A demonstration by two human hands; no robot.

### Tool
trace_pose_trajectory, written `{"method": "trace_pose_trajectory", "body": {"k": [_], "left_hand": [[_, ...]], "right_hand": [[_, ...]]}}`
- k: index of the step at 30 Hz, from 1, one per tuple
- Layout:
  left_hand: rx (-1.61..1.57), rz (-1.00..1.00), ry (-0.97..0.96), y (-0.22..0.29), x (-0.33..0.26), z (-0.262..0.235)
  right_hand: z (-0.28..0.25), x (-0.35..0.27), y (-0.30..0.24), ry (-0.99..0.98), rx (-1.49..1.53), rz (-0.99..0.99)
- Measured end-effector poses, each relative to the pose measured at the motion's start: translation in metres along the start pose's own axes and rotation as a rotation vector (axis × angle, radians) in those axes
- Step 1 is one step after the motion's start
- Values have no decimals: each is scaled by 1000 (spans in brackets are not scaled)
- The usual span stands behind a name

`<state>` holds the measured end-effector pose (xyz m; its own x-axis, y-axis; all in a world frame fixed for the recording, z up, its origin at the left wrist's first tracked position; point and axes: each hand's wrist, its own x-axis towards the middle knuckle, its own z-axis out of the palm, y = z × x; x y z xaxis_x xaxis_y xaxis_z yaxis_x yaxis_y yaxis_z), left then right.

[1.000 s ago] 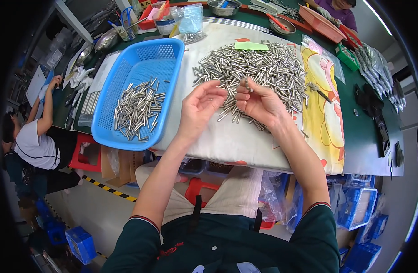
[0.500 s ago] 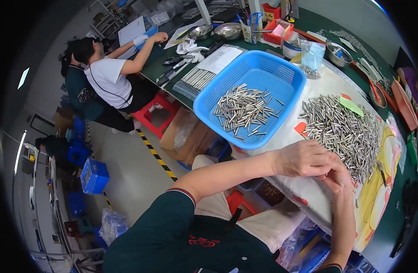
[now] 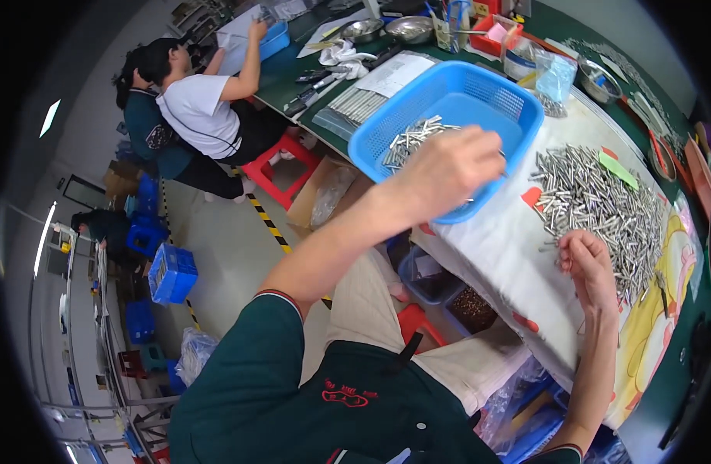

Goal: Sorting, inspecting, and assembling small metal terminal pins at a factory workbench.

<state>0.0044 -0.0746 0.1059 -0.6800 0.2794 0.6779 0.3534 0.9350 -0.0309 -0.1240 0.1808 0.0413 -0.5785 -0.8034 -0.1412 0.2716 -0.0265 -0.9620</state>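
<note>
Green bench (image 3: 286, 87) is showing behind the basket (image 3: 479, 108) and to either side of it, and pale cloth (image 3: 495, 267) is covering the part to its right. Blue and perforated, the basket is holding loose metal pins (image 3: 408, 143), partly hidden behind the left grip (image 3: 452, 166). That grip is hanging over the basket's near side, its fingers bending together; whether it is pinching a pin, I cannot tell. Right of the basket, a heap (image 3: 603, 209) of similar pins is lying on the cloth, bearing a green slip (image 3: 618, 170). The right grip (image 3: 587, 261) is curling at the heap's near edge, its fingertips closing toward the thumb; I cannot tell what it is holding. Just left of the basket, paper (image 3: 398, 73) is lying; farther left, a co-worker (image 3: 197, 108) in white is sitting.
</note>
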Motion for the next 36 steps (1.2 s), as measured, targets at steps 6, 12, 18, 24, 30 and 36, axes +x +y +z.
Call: {"method": "trace_pose_trajectory", "body": {"k": [6, 12, 18, 24, 30, 36], "left_hand": [[226, -501, -392, -67, -42, -36], [-42, -360, -21, 15, -16, -10], [-330, -174, -162, 78, -13, 65], [-342, -206, -210, 81, 9, 101], [-265, -234, -392, 80, 11, 105], [-243, -185, -301, 86, 13, 100]], "right_hand": [[6, 22, -4, 65, -170, -151], [-7, 16, 4, 182, -421, -238], [-8, 19, 7, 289, -448, -345], [-54, 2, -33, 678, -659, -571], [-143, -36, -50, 1024, -1372, -153], [-177, -56, -46, 1132, -1422, 125]]}}
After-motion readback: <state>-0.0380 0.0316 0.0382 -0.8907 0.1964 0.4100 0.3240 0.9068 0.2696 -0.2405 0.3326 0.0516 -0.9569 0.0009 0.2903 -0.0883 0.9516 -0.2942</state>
